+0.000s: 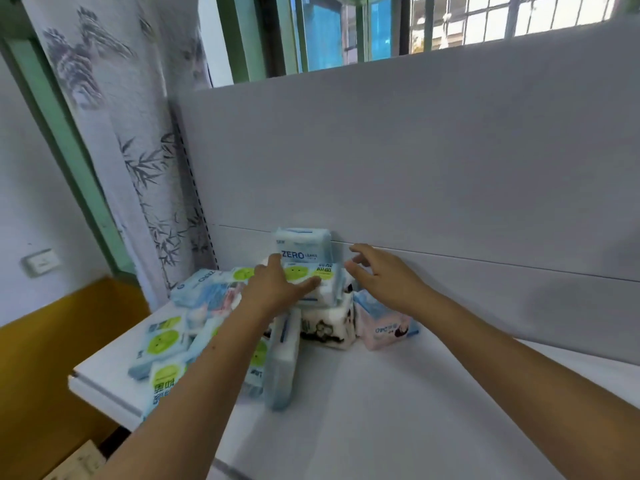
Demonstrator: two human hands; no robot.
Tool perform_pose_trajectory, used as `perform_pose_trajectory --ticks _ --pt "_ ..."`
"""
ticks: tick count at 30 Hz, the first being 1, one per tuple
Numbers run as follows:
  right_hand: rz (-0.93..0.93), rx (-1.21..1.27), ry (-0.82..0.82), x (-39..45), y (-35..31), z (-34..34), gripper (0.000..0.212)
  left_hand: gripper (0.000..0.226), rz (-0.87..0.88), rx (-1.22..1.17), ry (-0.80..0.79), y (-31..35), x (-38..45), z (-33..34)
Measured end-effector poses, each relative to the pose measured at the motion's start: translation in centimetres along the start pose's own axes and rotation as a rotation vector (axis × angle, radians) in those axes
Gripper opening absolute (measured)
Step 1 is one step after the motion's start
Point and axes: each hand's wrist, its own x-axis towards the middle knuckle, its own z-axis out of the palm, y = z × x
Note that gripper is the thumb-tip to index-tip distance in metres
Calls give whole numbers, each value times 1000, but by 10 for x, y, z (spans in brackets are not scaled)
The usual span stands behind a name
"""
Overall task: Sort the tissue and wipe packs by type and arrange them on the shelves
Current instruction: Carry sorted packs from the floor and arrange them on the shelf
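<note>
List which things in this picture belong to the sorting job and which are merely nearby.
Part of the job:
- ZERO pack
- green-circle packs
- pink pack
- black-and-white patterned pack
- shelf
- left hand, right hand

Merely nearby:
- bamboo-print curtain
- wall switch
- window

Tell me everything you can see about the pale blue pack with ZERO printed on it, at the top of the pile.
The ZERO pack is a soft, pale blue and white plastic-wrapped block with dark blue lettering on its front. It stands upright on its long edge at the top of the pile, against the white back panel. It rests on a green-dot pack. The left hand lies just below it; the right hand is apart.
</note>
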Motion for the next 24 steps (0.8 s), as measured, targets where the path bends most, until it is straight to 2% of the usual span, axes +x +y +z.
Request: perform_pose_trajectory --ticks 2,5,8,12,17,19,22,24 --pt "0 19 39 16 -9 7 59 88 5 -27 -100 -4 5 0" --pt "10 29 161 42 -27 15 66 94 43 -100 -124 -6 9 -2" --pt "24 73 140 65 -43 22 69 83 8 -258 -144 -9 12 -7" --pt "64 57 48 85 -52 18 38 76 -44 -431 -114 -23 10 -13" --pt "42 232 174 83 -47 7 13 77 -93 -868 -156 -43 10 -18" --pt "66 324 245 81 -46 4 12 63 -69 -1070 -201 -46 12 -24" --pt "145 515 347 82 -47 -4 17 24 -43 -1238 -205 -41 13 -35" --pt "185 661 386 83 -50 -10 18 20 -120 -1376 -193 -35 14 -40"
